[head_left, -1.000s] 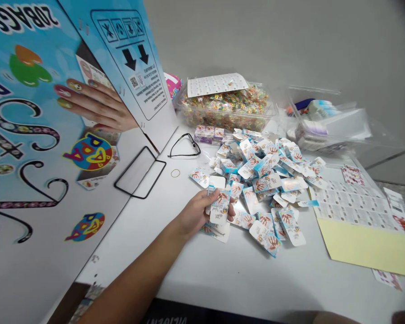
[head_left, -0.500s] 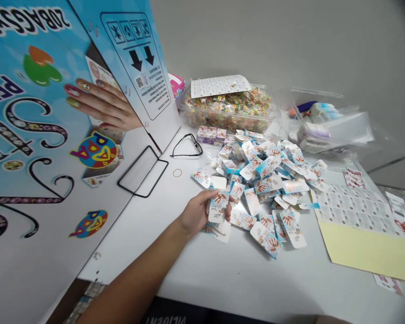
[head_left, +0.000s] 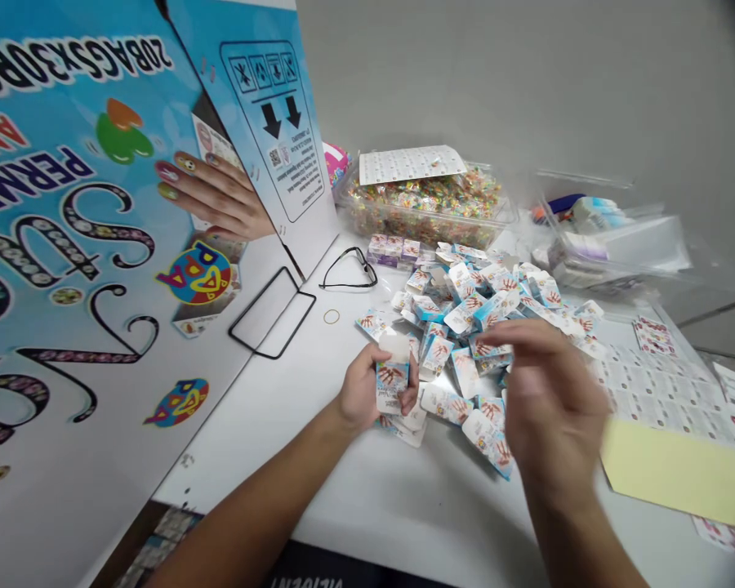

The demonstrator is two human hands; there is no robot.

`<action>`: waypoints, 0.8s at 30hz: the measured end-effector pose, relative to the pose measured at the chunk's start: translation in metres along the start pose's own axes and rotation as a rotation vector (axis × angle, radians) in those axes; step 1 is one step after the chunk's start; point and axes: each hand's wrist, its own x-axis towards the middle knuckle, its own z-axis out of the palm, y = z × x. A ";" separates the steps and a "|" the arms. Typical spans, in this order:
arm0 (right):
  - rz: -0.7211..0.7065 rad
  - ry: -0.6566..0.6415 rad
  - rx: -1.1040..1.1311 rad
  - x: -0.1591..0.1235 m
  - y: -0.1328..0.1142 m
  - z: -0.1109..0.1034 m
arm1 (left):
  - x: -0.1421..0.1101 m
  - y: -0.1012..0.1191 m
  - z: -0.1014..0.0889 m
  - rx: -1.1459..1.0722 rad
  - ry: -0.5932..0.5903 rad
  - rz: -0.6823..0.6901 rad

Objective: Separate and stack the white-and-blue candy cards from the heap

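Observation:
A small nail sticker box (head_left: 392,384), white and blue with a hand printed on it, is gripped by my left hand (head_left: 363,385), thumb on one side and fingers round the other. Its white top flap stands up. Over the right part of the pile of small boxes (head_left: 465,310) hovers my right hand (head_left: 551,392), blurred by motion, its fingers bent forward; I see nothing held in it. Beneath my left hand a few more small boxes (head_left: 410,429) lie flat on the white table (head_left: 318,474).
A large printed carton (head_left: 159,327) rises at the left. Behind the pile stands a clear tub (head_left: 429,204) of colourful small packets, with another clear container (head_left: 618,245) to its right. Glasses (head_left: 349,269), a rubber band (head_left: 331,316), sticker sheets (head_left: 655,376) and yellow paper (head_left: 679,474) lie about.
My right hand has come up into view from the lower right, over the boxes. My left hand still holds the box, whose upper flap shows more. The view has shifted slightly left.

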 end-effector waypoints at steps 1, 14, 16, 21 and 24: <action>-0.017 -0.035 -0.011 -0.003 0.005 0.007 | 0.000 -0.001 -0.001 0.002 -0.005 -0.022; 0.028 -0.133 0.023 -0.036 0.035 0.054 | -0.001 -0.018 -0.001 0.099 0.029 -0.122; -0.006 -0.080 0.004 -0.037 0.035 0.055 | -0.001 -0.017 0.002 0.064 0.033 -0.090; -0.004 -0.122 0.061 -0.033 0.034 0.054 | 0.000 -0.013 0.004 0.130 -0.007 -0.072; 0.188 -0.104 0.077 -0.032 0.032 0.053 | 0.001 -0.016 0.002 0.211 -0.057 -0.065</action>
